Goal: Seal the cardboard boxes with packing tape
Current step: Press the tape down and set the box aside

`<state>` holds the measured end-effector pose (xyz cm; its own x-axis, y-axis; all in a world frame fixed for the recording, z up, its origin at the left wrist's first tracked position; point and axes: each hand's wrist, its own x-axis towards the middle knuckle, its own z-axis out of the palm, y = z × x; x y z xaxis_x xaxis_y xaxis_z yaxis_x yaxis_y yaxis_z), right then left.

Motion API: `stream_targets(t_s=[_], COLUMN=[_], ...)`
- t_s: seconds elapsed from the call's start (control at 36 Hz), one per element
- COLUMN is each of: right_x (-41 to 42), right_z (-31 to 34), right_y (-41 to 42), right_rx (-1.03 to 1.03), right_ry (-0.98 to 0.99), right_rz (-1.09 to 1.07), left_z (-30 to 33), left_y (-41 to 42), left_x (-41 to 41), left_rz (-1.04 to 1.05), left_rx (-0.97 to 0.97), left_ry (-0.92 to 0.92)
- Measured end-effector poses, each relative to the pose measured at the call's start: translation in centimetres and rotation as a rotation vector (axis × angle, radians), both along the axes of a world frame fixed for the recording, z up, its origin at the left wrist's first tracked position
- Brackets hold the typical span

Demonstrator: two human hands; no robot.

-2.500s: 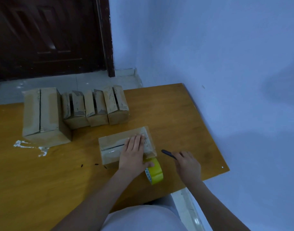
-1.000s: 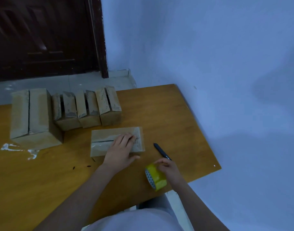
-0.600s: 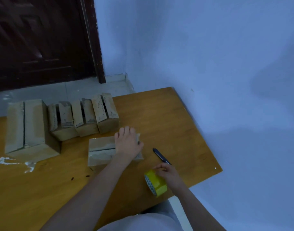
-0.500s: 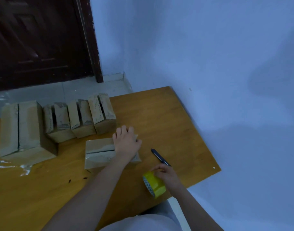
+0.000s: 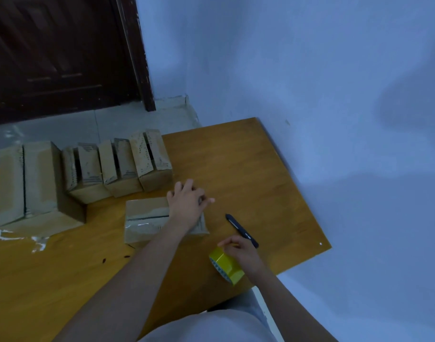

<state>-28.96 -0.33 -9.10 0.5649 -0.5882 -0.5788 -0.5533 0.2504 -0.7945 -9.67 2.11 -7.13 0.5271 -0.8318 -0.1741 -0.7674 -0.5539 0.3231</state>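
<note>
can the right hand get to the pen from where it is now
Probably yes. The right hand rests on the tape roll, and the pen lies on bare table just beyond its fingers, with nothing between; it would have to let go of the roll.

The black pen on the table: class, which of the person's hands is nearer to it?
Right. The right hand holds the yellow tape roll just beside the near end of the black pen. The left hand rests on the small box, further to the pen's left.
</note>
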Motion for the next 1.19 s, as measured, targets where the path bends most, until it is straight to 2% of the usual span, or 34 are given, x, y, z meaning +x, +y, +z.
stream_targets(t_s=[0.28,0.36,0.44,0.53,0.58,0.69,0.75,1.06,1.19], right_x=[-0.2,0.0,0.1,0.1,0.1,0.1,0.0,-0.5,-0.6], right_z=[0.5,0.7,0.6,0.6,0.7,0.7,0.6,0.5,0.4], right_y=[0.1,0.2,0.2,0.3,0.3,0.4,0.5,0.6,0.6], right_rx=[-0.044,-0.053,-0.052,-0.058,-0.061,-0.051,-0.047,-0.038,-0.025], right_ry=[0.022,0.027,0.046,0.052,0.043,0.046,0.046,0.028,0.02], right_rz=[0.054,0.068,0.059,0.063,0.059,0.038,0.031,0.01,0.006], left_z=[-0.2,0.1,0.4,0.4,0.3,0.8,0.5,-1.4,-1.9], left_y=[0.8,1.6,2.7,4.8,5.8,6.5,6.6,6.3,5.5], left_x=[-0.1,0.3,0.4,0.2,0.0,-0.6,-1.0,-3.0,-4.1], left_rz=[-0.1,-0.11,-0.269,-0.421,-0.483,-0.555,-0.582,-0.363,-0.275], left_rx=[-0.036,-0.169,-0.304,-0.367,-0.312,-0.025,-0.026,-0.252,-0.208], left_ry=[-0.016,-0.001,-0.183,-0.089,-0.044,-0.067,-0.14,-0.252,-0.21])
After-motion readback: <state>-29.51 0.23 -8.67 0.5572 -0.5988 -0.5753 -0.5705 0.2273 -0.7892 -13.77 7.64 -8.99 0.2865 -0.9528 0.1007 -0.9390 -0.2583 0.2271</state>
